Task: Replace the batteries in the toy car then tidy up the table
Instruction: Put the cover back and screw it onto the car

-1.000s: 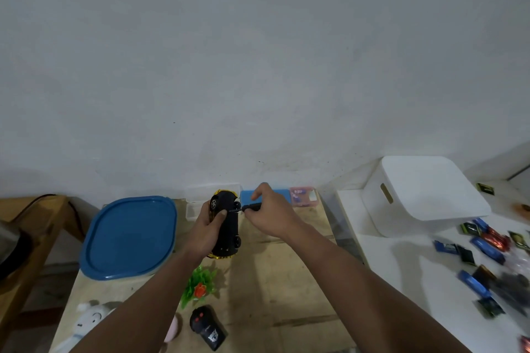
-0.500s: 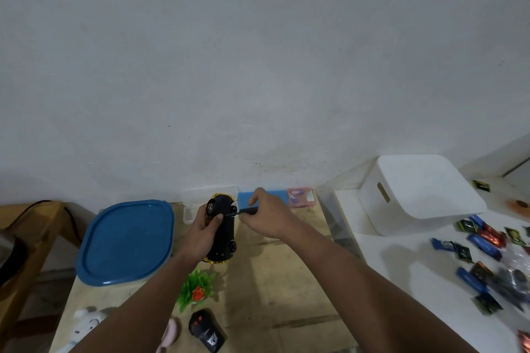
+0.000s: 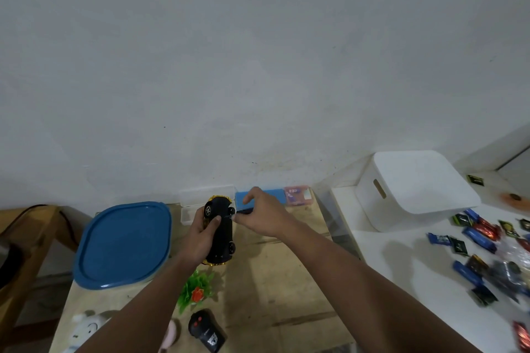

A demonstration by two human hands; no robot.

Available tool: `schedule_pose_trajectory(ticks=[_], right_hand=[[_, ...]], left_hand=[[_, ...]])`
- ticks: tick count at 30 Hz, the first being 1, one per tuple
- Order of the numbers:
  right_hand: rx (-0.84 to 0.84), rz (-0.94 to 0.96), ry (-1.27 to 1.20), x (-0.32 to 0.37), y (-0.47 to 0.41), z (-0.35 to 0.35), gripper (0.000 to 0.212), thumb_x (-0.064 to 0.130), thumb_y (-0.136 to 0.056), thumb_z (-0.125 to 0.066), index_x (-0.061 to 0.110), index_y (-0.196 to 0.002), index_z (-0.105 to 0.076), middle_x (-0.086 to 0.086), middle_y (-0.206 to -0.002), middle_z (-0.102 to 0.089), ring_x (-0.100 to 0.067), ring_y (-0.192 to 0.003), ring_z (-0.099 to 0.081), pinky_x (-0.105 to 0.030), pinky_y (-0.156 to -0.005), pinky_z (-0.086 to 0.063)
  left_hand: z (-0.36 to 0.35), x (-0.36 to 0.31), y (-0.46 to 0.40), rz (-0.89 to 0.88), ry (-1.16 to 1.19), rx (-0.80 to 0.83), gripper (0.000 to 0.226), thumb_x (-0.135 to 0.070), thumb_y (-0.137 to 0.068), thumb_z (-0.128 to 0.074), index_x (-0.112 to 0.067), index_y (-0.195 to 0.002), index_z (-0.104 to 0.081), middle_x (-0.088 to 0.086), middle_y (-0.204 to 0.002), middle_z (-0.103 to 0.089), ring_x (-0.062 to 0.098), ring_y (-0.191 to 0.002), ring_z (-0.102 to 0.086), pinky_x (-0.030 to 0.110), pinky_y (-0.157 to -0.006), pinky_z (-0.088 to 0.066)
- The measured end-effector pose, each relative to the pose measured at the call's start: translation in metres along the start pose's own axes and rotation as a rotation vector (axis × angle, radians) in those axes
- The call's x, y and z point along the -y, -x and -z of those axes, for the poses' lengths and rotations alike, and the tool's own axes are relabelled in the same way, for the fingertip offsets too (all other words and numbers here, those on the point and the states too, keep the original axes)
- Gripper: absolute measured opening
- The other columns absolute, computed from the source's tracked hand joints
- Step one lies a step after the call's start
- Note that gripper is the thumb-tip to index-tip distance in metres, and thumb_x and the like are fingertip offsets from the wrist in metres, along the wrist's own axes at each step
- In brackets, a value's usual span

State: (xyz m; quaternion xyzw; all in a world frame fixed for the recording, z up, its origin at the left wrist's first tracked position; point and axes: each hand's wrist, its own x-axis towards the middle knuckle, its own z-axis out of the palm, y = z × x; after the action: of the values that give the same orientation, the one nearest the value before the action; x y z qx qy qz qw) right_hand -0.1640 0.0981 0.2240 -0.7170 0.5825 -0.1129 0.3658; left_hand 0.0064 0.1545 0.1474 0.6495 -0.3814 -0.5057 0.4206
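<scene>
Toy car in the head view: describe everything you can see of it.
The toy car is held upside down above the wooden table, its black plastic-looking underside facing the camera, gold-yellow bodywork showing at both ends. Black wheels with pale hubs are visible. The left hand grips its side, thumb on the underside. The right hand holds a dark screwdriver with its tip against the chassis.

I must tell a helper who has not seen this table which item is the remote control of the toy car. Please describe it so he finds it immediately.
Start at the wooden table with the big blue lid on its left side. Come to the near edge, just below the small green plastic plant. The remote control lies there: a small black box with red buttons, darker than the white plush toy to its left.
</scene>
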Motion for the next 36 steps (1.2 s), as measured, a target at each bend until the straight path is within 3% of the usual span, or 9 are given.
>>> schedule_pose_trajectory(ticks=[4,8,12,16,19,23,26,30,36], right_hand=[[-0.02,-0.021,0.027,-0.002,-0.002,0.003,0.033,0.041,-0.092,-0.067,0.014,-0.074,-0.06,-0.001,-0.072,-0.06,-0.016,-0.07,-0.059,-0.036,-0.069,-0.05],[0.006,-0.049,-0.041,-0.003,-0.001,0.003,0.026,0.039,-0.088,-0.07,0.017,-0.1,-0.062,-0.001,-0.091,-0.067,-0.017,-0.076,-0.063,-0.031,-0.061,-0.05],[-0.035,0.009,0.079,-0.003,0.0,0.0,0.036,0.043,-0.096,-0.062,0.013,-0.077,-0.059,-0.006,-0.073,-0.06,-0.021,-0.069,-0.058,-0.039,-0.066,-0.048],[0.022,0.01,0.057,-0.005,0.005,-0.005,0.028,0.044,-0.091,-0.066,0.019,-0.102,-0.059,0.0,-0.093,-0.066,-0.018,-0.079,-0.06,-0.031,-0.065,-0.046],[-0.013,0.02,0.122,-0.003,0.006,-0.006,0.038,0.047,-0.095,-0.061,0.011,-0.085,-0.061,-0.004,-0.08,-0.062,-0.026,-0.08,-0.063,-0.034,-0.065,-0.045],[0.029,0.017,0.077,-0.001,0.008,-0.007,0.035,0.05,-0.09,-0.065,0.017,-0.101,-0.06,-0.002,-0.094,-0.068,-0.021,-0.087,-0.063,-0.035,-0.071,-0.049],[-0.019,0.037,0.15,-0.002,0.005,-0.008,0.035,0.047,-0.093,-0.063,0.016,-0.077,-0.057,-0.003,-0.08,-0.063,-0.021,-0.078,-0.061,-0.04,-0.076,-0.053],[0.037,0.031,0.044,-0.004,0.005,-0.005,0.035,0.044,-0.083,-0.073,0.02,-0.104,-0.058,0.005,-0.085,-0.061,-0.013,-0.075,-0.058,-0.031,-0.06,-0.044],[0.025,0.057,0.095,-0.002,0.001,-0.007,0.032,0.047,-0.088,-0.069,0.016,-0.1,-0.068,-0.001,-0.094,-0.069,-0.019,-0.086,-0.064,-0.036,-0.074,-0.053]], left_hand=[[0.003,0.004,0.0,0.004,-0.025,0.011,0.029,-0.028,-0.109,-0.051,-0.031,-0.137,-0.047,-0.002,-0.121,-0.065,0.019,-0.109,-0.063,0.028,-0.078,-0.049],[0.004,0.006,0.001,0.015,-0.019,0.017,0.036,-0.032,-0.109,-0.051,-0.03,-0.144,-0.046,0.002,-0.128,-0.065,0.02,-0.113,-0.063,0.036,-0.089,-0.051],[0.005,0.005,0.003,0.026,0.01,0.002,0.034,-0.027,-0.109,-0.051,-0.025,-0.143,-0.047,0.003,-0.123,-0.065,0.016,-0.107,-0.064,0.03,-0.081,-0.052],[0.007,0.006,0.005,0.038,0.024,-0.013,0.033,-0.027,-0.109,-0.051,-0.022,-0.142,-0.048,0.0,-0.119,-0.066,0.02,-0.109,-0.065,0.03,-0.078,-0.052],[0.008,0.006,0.006,0.043,0.028,-0.017,0.033,-0.026,-0.109,-0.052,-0.023,-0.142,-0.049,0.0,-0.117,-0.068,0.017,-0.105,-0.066,0.03,-0.078,-0.052],[0.005,0.006,0.008,0.041,0.014,-0.004,0.033,-0.026,-0.109,-0.052,-0.025,-0.141,-0.048,-0.001,-0.116,-0.068,0.014,-0.103,-0.067,0.029,-0.077,-0.052],[0.004,0.006,0.01,0.049,0.008,-0.008,0.03,-0.028,-0.109,-0.051,-0.029,-0.139,-0.048,-0.001,-0.117,-0.068,0.014,-0.103,-0.066,0.029,-0.076,-0.051],[0.005,0.008,0.008,0.043,-0.006,-0.005,0.029,-0.029,-0.109,-0.051,-0.032,-0.138,-0.048,0.0,-0.12,-0.067,0.019,-0.108,-0.066,0.035,-0.083,-0.053],[0.005,0.01,0.007,0.049,0.016,-0.004,0.031,-0.027,-0.109,-0.051,-0.028,-0.139,-0.047,0.004,-0.122,-0.066,0.023,-0.111,-0.066,0.033,-0.081,-0.052]])
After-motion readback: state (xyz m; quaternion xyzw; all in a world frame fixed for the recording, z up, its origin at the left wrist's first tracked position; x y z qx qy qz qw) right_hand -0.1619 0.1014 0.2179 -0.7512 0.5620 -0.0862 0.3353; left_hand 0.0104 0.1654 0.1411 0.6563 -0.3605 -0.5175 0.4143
